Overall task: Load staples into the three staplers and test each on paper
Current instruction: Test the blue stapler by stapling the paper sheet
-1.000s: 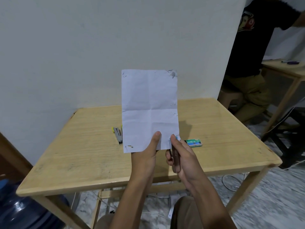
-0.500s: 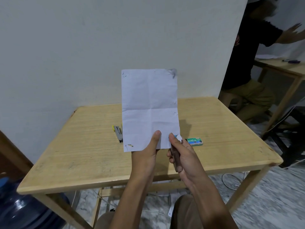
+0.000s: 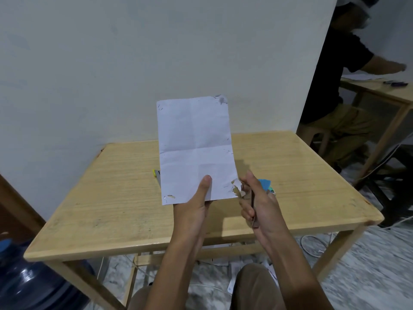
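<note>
Torn white paper point(image 3: 196, 151) stood upright, pinched at its bottom edge by my left hand point(image 3: 193, 204); my right hand point(image 3: 257, 198) was closed around a stapler point(image 3: 253, 209) beside the ragged corner. Stapling that corner again could rip it further. A staple box point(image 3: 269, 189) lay on the table point(image 3: 111, 198), contents hidden.

I am seeing both of my forearms bare right up to the near edge, with no sleeves, watch or rings showing on my left hand point(image 3: 196, 205) or right hand point(image 3: 260, 204). Below them my knees are showing in brown trousers point(image 3: 252, 285).
</note>
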